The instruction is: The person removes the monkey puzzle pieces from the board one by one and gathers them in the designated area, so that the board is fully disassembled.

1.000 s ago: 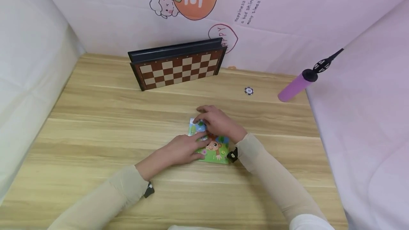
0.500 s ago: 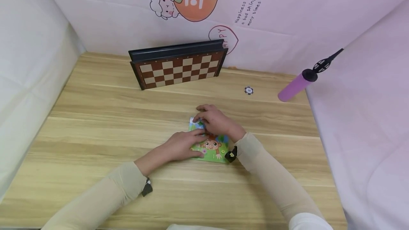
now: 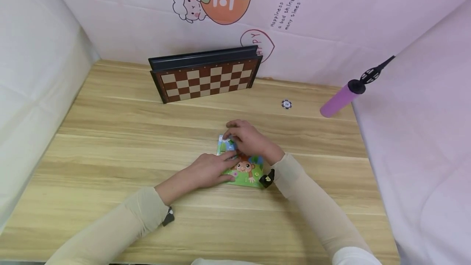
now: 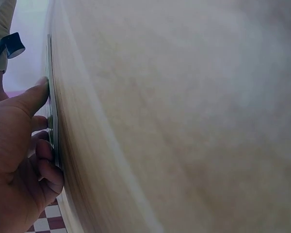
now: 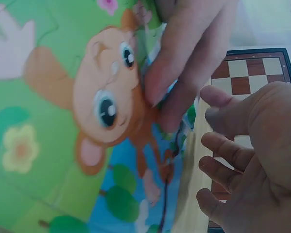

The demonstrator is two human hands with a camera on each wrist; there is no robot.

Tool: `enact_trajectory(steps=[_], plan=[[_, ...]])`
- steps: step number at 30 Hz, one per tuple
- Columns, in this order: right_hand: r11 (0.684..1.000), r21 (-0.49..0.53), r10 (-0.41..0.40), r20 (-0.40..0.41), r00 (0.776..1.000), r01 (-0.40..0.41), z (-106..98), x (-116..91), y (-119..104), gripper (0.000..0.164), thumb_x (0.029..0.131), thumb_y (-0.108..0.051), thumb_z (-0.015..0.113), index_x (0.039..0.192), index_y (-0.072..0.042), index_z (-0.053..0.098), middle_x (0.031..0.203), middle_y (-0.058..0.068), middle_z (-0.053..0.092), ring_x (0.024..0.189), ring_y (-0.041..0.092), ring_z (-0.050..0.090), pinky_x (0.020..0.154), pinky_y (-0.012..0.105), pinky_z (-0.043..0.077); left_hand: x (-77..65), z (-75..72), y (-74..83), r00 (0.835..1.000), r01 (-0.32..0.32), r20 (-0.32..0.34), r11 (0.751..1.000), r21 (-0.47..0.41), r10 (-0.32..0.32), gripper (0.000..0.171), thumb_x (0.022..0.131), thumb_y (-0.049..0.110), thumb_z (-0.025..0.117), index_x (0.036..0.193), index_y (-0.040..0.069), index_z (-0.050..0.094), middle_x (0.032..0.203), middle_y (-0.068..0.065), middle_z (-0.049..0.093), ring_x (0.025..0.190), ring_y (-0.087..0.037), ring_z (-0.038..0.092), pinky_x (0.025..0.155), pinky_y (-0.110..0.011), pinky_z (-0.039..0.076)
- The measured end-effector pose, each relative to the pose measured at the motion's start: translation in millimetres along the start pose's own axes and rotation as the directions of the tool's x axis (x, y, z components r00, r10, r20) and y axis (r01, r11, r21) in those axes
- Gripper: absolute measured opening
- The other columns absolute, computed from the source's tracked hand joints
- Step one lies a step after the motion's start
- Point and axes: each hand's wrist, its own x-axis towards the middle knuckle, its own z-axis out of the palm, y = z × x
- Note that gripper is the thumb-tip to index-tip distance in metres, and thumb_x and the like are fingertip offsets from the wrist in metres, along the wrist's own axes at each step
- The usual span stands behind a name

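Puzzle, a flat cardboard monkey-picture jigsaw in green and blue (image 3: 241, 165), lies mid-table on the pale wood-grain tabletop (image 3: 110, 142), long axis running away from the person, tilted slightly left. Left hand (image 3: 211, 171) presses it flat with straight fingers. Right hand (image 3: 250, 138) curls at the far corner; whether it pinches a piece I cannot tell. Judged step: seating a piece; next needs alignment, then downward pressure.

table (image 3: 110, 142): matt wood grain | puzzle (image 3: 250, 173): glossy printed card | wall (image 3: 331, 19): cloth

A puzzle (image 3: 245, 170) lies mid-counter (image 3: 110, 154), the left hand (image 3: 209, 171) on its left edge and the right hand (image 3: 250, 140) on its far end. Behind it stands a chessboard (image 3: 204, 76); a chip (image 3: 286, 104) and a pump (image 3: 342, 98) lie to the far right.
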Motion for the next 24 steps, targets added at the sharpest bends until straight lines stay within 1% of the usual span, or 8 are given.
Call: enact_trajectory(steps=[3, 7, 12, 17, 24], plan=[[1.000, -0.018, -0.018, -0.012, 1.000, 0.018, 1.6, -3.4, 3.9, 0.021, 0.101, -0.009, 0.063, 0.120, -0.010, 0.074, 0.145, 0.019, 0.050, 0.135, 0.036, 0.044, 0.111, 0.052, 0.032, 0.0, 0.0, 0.7, 1.000, -0.001, 0.010, 1.000, 0.001, 0.001, 0.064, 0.102, 0.051, 0.057, 0.155, 0.017, 0.045, 0.162, -0.004, 0.033, 0.074, -0.016, 0.065, 0.055, -0.033, 0.050], [0.998, -0.070, -0.004, -0.028, 1.000, 0.002, 5.1, -12.3, 10.6, 0.027, 0.100, -0.017, 0.067, 0.126, -0.011, 0.073, 0.147, 0.018, 0.050, 0.135, 0.036, 0.044, 0.109, 0.054, 0.034, -0.5, -0.3, 1.5, 1.000, -0.006, 0.015, 1.000, -0.001, 0.006, 0.065, 0.102, 0.050, 0.056, 0.156, 0.017, 0.043, 0.163, -0.003, 0.031, 0.073, -0.015, 0.063, 0.056, -0.032, 0.049], [0.996, -0.089, -0.024, -0.042, 0.999, 0.020, 8.2, -18.2, 13.4, 0.027, 0.100, -0.017, 0.066, 0.126, -0.015, 0.074, 0.149, 0.017, 0.049, 0.136, 0.034, 0.042, 0.111, 0.054, 0.032, -2.8, -1.4, 0.3, 1.000, -0.006, 0.010, 1.000, 0.017, 0.006, 0.065, 0.103, 0.051, 0.054, 0.157, 0.017, 0.042, 0.163, -0.003, 0.031, 0.072, -0.014, 0.063, 0.057, -0.032, 0.049], [0.997, -0.074, -0.024, -0.044, 0.999, 0.021, 5.1, -11.2, 5.6, 0.021, 0.102, -0.013, 0.063, 0.118, -0.012, 0.077, 0.146, 0.018, 0.051, 0.136, 0.034, 0.043, 0.112, 0.053, 0.030, -3.6, -2.6, 0.5, 1.000, -0.016, -0.002, 0.999, 0.038, 0.016, 0.064, 0.103, 0.050, 0.055, 0.156, 0.016, 0.043, 0.162, -0.003, 0.032, 0.071, -0.014, 0.062, 0.056, -0.032, 0.050], [0.997, -0.081, 0.000, 0.007, 1.000, 0.001, 1.9, 1.7, -7.3, 0.020, 0.102, -0.012, 0.062, 0.113, -0.011, 0.078, 0.147, 0.018, 0.050, 0.139, 0.033, 0.040, 0.114, 0.051, 0.027, -3.1, -1.5, 0.9, 1.000, -0.025, 0.013, 0.997, 0.067, 0.024, 0.065, 0.104, 0.051, 0.052, 0.157, 0.015, 0.042, 0.162, -0.005, 0.032, 0.072, -0.014, 0.063, 0.056, -0.032, 0.051]])
